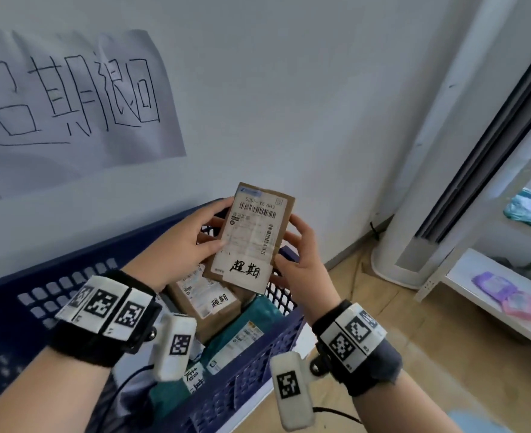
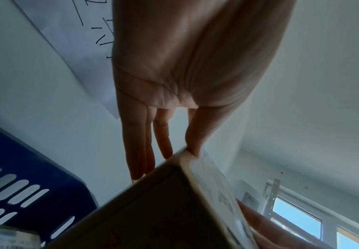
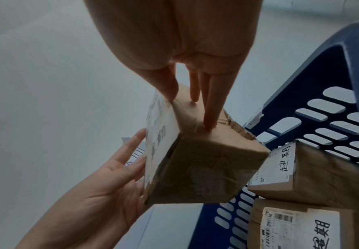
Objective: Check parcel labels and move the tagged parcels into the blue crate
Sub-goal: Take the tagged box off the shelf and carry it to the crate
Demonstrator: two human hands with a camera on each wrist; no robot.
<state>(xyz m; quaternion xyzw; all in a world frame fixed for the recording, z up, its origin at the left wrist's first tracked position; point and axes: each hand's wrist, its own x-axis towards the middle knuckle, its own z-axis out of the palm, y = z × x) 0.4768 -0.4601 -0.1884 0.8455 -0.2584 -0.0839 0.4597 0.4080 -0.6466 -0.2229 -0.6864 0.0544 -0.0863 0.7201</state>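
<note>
I hold a brown cardboard parcel (image 1: 251,235) upright over the blue crate (image 1: 251,364), its white shipping label and handwritten tag facing me. My left hand (image 1: 220,223) pinches its left edge, thumb on the label and fingers behind. My right hand (image 1: 289,242) grips its right edge. The left wrist view shows the thumb on a corner of the parcel (image 2: 163,210). In the right wrist view my fingertips (image 3: 208,123) press the parcel (image 3: 195,160). Tagged parcels (image 1: 205,301) and a teal mailer bag (image 1: 242,332) lie inside the crate.
A paper sign (image 1: 70,98) with handwritten characters hangs on the wall behind the crate. A white column unit (image 1: 414,214) stands at the right on the wooden floor (image 1: 367,307). A white shelf (image 1: 464,270) at far right carries purple and pink packets (image 1: 495,285).
</note>
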